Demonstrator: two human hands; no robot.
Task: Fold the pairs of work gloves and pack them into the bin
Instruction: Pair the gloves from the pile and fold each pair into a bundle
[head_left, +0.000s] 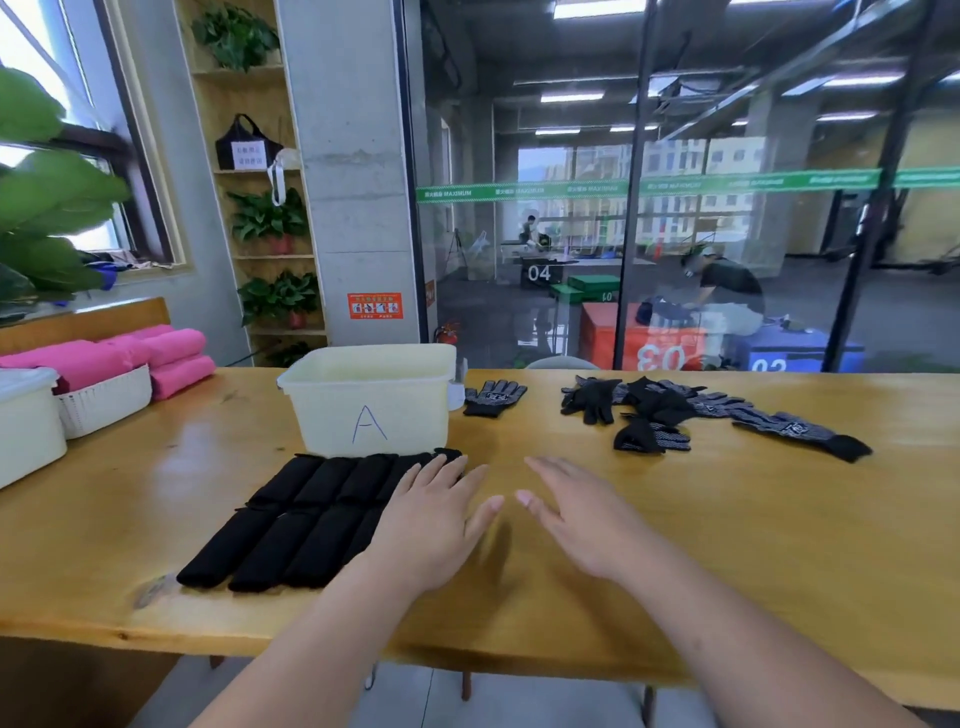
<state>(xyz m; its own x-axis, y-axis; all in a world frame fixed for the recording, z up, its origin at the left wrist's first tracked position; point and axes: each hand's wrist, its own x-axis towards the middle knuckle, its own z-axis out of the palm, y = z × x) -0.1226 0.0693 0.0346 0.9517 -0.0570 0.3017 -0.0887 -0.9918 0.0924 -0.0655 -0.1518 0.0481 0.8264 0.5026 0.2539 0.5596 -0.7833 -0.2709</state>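
You are sitting between folding and packing: both of your hands are lying open and flat, fingers straight and slightly spread, neither one gripping anything. Your left hand (431, 525) is covering the right edge of the folded gloves (291, 525), though whether it is pressing on them or only hovering over them is not clear. Your right hand (582, 525) is reaching over bare wood of the table (727, 545), just beside the left, thumbs nearly meeting. The folded gloves are lying as black bundles in two neat rows, side by side, directly in front of the bin (322, 415), which is marked with a letter A and is standing just behind them; its floor is hidden, so you cannot tell what is already inside. More work is waiting on your right: one flat pair (494, 397) is lying just beside the bin, and a loose heap of gloves (654, 410) is sprawling farther along, well apart from your hands. Judging by this, you are either squaring up the finished rows or getting ready to fetch the next pair. If you are packing, the next move is asking you to gather the bundles without letting them unroll, so be closing on them from both ends. If you are folding, you are needing to reach right for the flat pair and bring it to the bare wood in front of you.
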